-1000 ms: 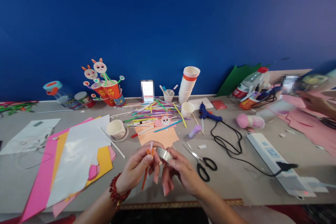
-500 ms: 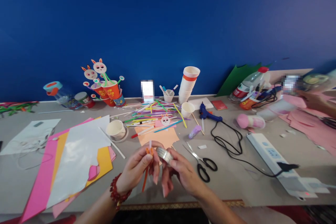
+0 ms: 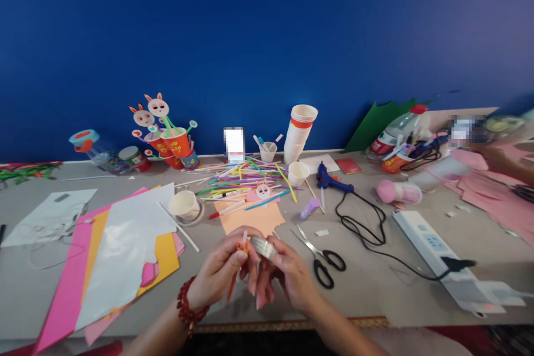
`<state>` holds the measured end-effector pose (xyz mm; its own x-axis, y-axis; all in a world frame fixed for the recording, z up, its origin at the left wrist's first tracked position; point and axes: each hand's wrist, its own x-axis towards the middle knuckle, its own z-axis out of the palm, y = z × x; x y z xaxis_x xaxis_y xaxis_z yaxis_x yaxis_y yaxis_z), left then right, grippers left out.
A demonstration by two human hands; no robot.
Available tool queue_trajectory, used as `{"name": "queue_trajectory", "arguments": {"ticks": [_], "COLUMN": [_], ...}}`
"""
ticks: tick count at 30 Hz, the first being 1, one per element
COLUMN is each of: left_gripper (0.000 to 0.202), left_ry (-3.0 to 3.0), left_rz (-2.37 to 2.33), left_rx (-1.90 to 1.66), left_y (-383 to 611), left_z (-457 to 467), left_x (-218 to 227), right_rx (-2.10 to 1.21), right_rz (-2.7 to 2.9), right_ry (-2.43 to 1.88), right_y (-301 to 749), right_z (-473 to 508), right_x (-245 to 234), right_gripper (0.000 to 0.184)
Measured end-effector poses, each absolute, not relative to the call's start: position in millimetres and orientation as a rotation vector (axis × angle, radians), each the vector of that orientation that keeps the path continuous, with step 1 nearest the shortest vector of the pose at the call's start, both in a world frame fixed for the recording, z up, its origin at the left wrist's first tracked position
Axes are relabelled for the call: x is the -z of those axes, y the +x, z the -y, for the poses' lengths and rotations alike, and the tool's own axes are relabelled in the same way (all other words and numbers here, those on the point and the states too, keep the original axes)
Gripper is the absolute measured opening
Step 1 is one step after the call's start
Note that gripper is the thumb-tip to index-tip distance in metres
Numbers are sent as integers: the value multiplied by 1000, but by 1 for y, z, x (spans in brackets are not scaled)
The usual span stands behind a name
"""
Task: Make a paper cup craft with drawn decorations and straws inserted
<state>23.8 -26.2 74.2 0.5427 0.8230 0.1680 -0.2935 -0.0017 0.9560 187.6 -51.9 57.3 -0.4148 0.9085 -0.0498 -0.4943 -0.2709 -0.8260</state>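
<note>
My left hand [image 3: 223, 264], with a red bead bracelet at the wrist, pinches an orange straw [image 3: 232, 287] whose lower end points down. A short pale stick [image 3: 245, 237] sticks up above the thumb at the straw's split-looking top. Close beside it, my right hand [image 3: 290, 272] is closed on a roll of clear tape [image 3: 262, 248]. The two hands nearly touch; whether tape runs between them I cannot make out. Just beyond lies a peach paper sheet [image 3: 246, 218]. To the right of my right hand rest black-handled scissors [image 3: 321, 258], blades spread slightly.
Coloured sticks [image 3: 233, 181] lie heaped at the back, near stacked paper cups [image 3: 297, 133]. A blue glue gun [image 3: 331, 179] trails its cord to a power strip [image 3: 438, 256]. Coloured sheets [image 3: 112, 267] cover the left. Another person's arm [image 3: 507, 161] reaches in at far right.
My left hand has shifted slightly right with the orange straw, closer to the tape roll. The roll has tilted a little in my right hand.
</note>
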Motion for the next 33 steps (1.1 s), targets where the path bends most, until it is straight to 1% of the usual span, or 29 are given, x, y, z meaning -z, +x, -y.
{"name": "queue_trajectory", "arguments": {"ticks": [6,10,15,19,23,29,33], "left_gripper": [24,28,30,33,34,29,31], "left_ry": [1172,1296,1408,1477,1535,1403,1414], "left_rz": [-418,-463,-514,-534,-537,-494,-479], "left_rx": [-957,-954,-972,-967,-964,-965,-949], "left_y": [22,23,25,26,25,24,24], "left_z": [26,27,28,29,30,27,26], "left_x": [-70,-73,-82,-84,-85,-82,-84], "right_rx": [-1887,-1869,-1833,-1820,-1802,-1845,-1848], "right_rz": [951,913,878,874,872,876,877], "right_ry": [-604,-651,-713,-721,-700,-650,-650], "right_y": [191,189,187,187,187,187,188], "right_z": [51,52,55,56,57,58,58], "right_x": [-61,-59,-57,-56,-55,-53,-51], "right_gripper": [31,33,25,30,29,35,33]}}
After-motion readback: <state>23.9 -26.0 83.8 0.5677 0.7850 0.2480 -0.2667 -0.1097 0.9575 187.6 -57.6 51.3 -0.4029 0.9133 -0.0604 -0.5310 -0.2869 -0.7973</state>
